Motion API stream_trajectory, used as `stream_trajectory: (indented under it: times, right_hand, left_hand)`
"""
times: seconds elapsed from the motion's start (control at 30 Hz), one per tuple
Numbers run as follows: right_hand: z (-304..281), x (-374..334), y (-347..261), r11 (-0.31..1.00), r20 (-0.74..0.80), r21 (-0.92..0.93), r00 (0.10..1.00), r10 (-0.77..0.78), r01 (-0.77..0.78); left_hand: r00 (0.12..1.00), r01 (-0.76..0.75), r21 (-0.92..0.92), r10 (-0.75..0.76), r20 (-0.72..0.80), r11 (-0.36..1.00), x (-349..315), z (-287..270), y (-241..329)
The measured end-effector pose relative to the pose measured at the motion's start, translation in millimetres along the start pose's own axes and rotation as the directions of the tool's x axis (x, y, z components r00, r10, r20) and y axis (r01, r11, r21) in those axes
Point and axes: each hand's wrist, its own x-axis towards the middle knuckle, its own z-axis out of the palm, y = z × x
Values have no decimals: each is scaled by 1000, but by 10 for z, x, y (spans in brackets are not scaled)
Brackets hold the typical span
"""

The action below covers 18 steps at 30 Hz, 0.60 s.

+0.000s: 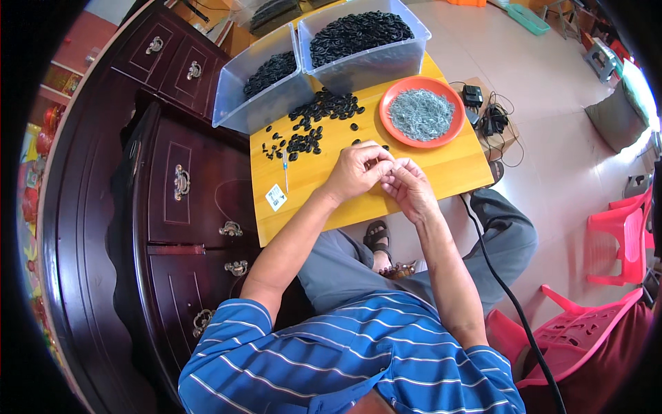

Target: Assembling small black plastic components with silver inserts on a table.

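Above the near part of the yellow table (pixel 331 200), my two hands meet with their fingertips together. My left hand (pixel 358 169) is closed in a pinch, its fingers curled over a small piece that they mostly hide. From the other side my right hand (pixel 412 188) pinches at the same spot. Just beyond them lies a scatter of small black oval parts (pixel 303 143). An orange-red plate (pixel 449 141) heaped with thin silvery metal pins (pixel 420 114) stands to the far right of my hands.
Two clear plastic bins (pixel 241 114) full of black parts (pixel 358 41) stand at the table's far side. A thin blue-handled screwdriver (pixel 285 165) and a white label card (pixel 276 197) lie left. Dark wooden drawers (pixel 186 186) flank the table. Right are cables (pixel 493 121) and pink plastic chairs (pixel 624 234).
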Motion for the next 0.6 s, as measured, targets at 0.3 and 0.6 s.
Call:
stream_trajectory:
  times: [0.3,0.6]
  right_hand:
    - [-42,-109,-8,1000,94,-15,995,-18,19]
    - [9,-73,47,986,109,-159,993,-35,52]
  left_hand:
    - [979,-177,541,88,186,822,606,91,-304]
    - [952,-260,638,82,295,725,707,193,-383]
